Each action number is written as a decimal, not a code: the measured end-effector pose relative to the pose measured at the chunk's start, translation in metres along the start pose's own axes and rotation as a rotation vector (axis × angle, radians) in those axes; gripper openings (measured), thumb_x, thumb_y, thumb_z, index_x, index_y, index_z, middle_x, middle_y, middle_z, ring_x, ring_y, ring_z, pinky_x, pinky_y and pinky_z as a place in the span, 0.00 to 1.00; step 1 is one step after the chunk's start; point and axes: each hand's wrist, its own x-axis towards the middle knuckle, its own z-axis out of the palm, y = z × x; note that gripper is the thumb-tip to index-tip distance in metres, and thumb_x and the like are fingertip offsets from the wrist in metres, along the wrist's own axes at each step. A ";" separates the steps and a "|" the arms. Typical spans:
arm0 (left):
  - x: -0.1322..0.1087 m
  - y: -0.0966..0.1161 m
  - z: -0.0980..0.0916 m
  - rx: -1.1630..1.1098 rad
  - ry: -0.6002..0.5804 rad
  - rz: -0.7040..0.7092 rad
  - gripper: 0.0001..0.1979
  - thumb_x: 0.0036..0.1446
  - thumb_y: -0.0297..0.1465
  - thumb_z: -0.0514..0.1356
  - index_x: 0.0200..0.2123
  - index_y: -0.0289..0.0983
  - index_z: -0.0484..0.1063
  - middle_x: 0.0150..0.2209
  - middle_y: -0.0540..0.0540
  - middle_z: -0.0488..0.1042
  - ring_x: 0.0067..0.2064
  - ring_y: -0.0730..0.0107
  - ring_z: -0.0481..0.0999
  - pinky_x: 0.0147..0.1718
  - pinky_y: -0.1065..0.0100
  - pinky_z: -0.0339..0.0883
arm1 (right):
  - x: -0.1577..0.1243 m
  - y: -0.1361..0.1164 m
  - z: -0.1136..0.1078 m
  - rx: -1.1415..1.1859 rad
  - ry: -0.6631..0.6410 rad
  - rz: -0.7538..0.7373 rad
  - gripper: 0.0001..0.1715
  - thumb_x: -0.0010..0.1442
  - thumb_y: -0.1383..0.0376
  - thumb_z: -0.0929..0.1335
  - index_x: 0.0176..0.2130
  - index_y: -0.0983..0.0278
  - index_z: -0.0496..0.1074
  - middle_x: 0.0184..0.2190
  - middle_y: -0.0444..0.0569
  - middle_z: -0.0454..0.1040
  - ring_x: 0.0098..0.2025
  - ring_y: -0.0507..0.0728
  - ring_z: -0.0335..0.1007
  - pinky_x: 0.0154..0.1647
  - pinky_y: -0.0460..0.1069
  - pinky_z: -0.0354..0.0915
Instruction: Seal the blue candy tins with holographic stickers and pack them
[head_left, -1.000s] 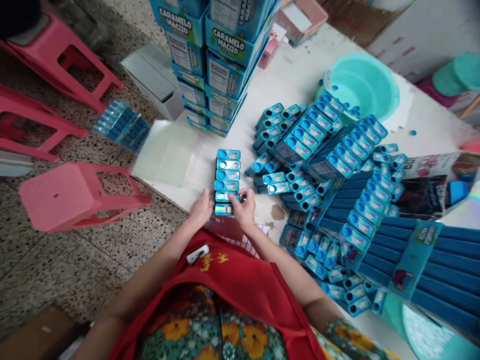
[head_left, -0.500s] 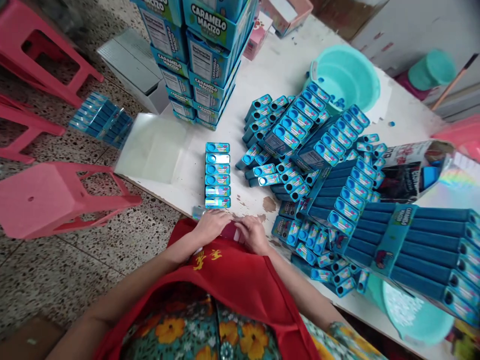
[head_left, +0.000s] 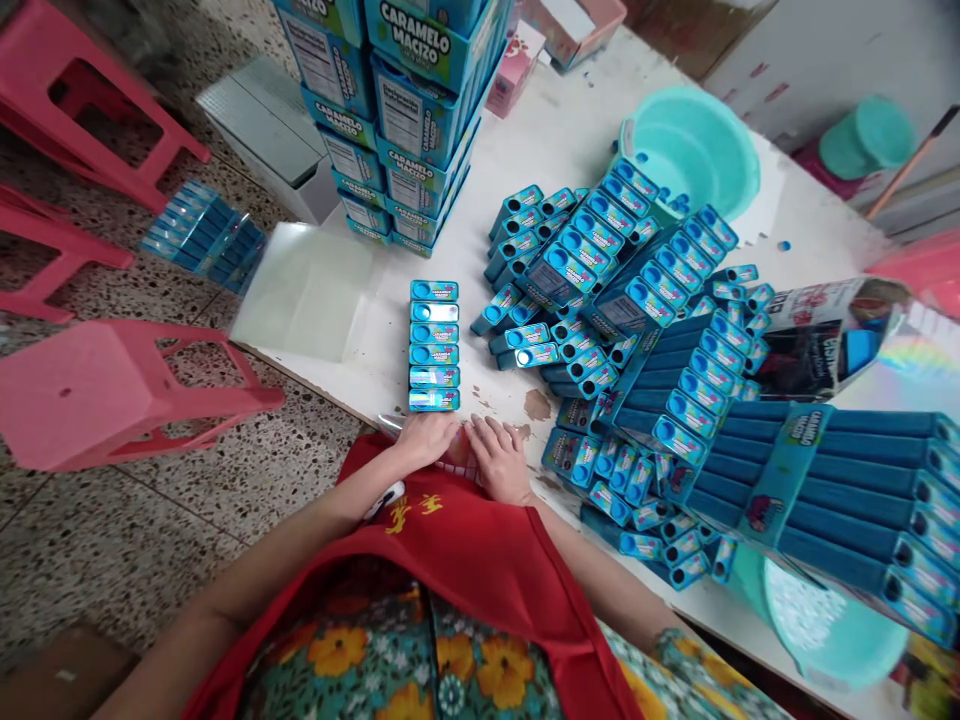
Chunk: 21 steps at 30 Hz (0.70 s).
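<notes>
At the table's near edge, my left hand (head_left: 429, 441) is closed over a piece of clear plastic film (head_left: 390, 424), its fingers pressed together. The film sticks out on the left of that hand; the rest is mostly hidden. Beside it my right hand (head_left: 496, 460) lies with fingers stretched out and slightly spread, close to the left fingertips. Between the hands shows a pinkish, shiny patch I cannot make out clearly. Just beyond them stands a neat row of several small blue candy boxes (head_left: 434, 333), each with a round blue spot on its top.
Tall stacked blue cartons (head_left: 412, 105) stand at the back left, near a pile of clear plastic sheets (head_left: 304, 300). Many blue boxes (head_left: 675, 370) are heaped on the right. A turquoise basin (head_left: 720, 150) sits behind, another basin (head_left: 855, 650) at the right. Pink stools (head_left: 112, 400) stand left.
My right hand has gone from curled fingers to stretched-out, flatter ones, nearer the left hand. The clear film shows a little more at the left. The row of boxes stays put.
</notes>
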 end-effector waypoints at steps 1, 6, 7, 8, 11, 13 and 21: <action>0.001 0.000 0.000 -0.002 -0.005 -0.005 0.20 0.63 0.37 0.44 0.31 0.38 0.72 0.32 0.42 0.75 0.34 0.61 0.73 0.32 0.67 0.59 | 0.000 0.000 0.000 -0.001 -0.004 -0.014 0.31 0.61 0.70 0.60 0.62 0.57 0.55 0.62 0.50 0.58 0.62 0.64 0.52 0.60 0.61 0.45; 0.002 0.000 0.000 0.019 -0.011 -0.007 0.20 0.63 0.36 0.43 0.32 0.37 0.73 0.33 0.42 0.76 0.34 0.61 0.74 0.31 0.67 0.60 | 0.001 0.001 0.000 0.039 0.009 -0.057 0.24 0.61 0.70 0.61 0.55 0.57 0.64 0.60 0.49 0.63 0.61 0.63 0.53 0.59 0.61 0.48; 0.002 0.000 0.000 0.019 -0.008 -0.009 0.20 0.63 0.36 0.43 0.32 0.37 0.73 0.33 0.42 0.76 0.34 0.60 0.74 0.31 0.66 0.60 | 0.001 0.001 -0.001 0.064 0.019 -0.052 0.20 0.61 0.69 0.62 0.51 0.57 0.68 0.56 0.49 0.67 0.59 0.62 0.56 0.57 0.60 0.51; 0.003 0.001 0.001 0.018 -0.007 -0.014 0.20 0.63 0.36 0.43 0.32 0.38 0.73 0.33 0.42 0.76 0.35 0.60 0.74 0.31 0.66 0.60 | 0.002 -0.001 -0.005 0.097 0.026 -0.042 0.15 0.61 0.68 0.62 0.47 0.57 0.71 0.51 0.50 0.71 0.55 0.61 0.60 0.54 0.58 0.54; 0.000 0.001 0.001 -0.004 -0.006 -0.046 0.19 0.63 0.36 0.44 0.33 0.37 0.73 0.33 0.40 0.76 0.36 0.57 0.75 0.34 0.63 0.63 | 0.004 -0.008 -0.025 0.243 0.051 0.023 0.08 0.62 0.64 0.63 0.35 0.59 0.72 0.33 0.49 0.76 0.39 0.58 0.67 0.42 0.54 0.60; -0.007 0.004 -0.002 -0.111 0.026 -0.036 0.18 0.63 0.34 0.45 0.35 0.36 0.73 0.36 0.39 0.76 0.40 0.57 0.75 0.39 0.62 0.64 | 0.007 -0.015 -0.046 0.394 0.109 0.097 0.09 0.61 0.62 0.64 0.31 0.60 0.71 0.27 0.47 0.74 0.33 0.56 0.67 0.36 0.52 0.61; -0.044 0.020 -0.042 -0.852 0.026 0.046 0.14 0.60 0.40 0.51 0.36 0.36 0.70 0.32 0.47 0.75 0.34 0.70 0.74 0.35 0.69 0.67 | 0.050 -0.036 -0.089 1.019 0.300 0.465 0.09 0.56 0.58 0.69 0.29 0.61 0.69 0.26 0.43 0.72 0.30 0.53 0.68 0.35 0.50 0.64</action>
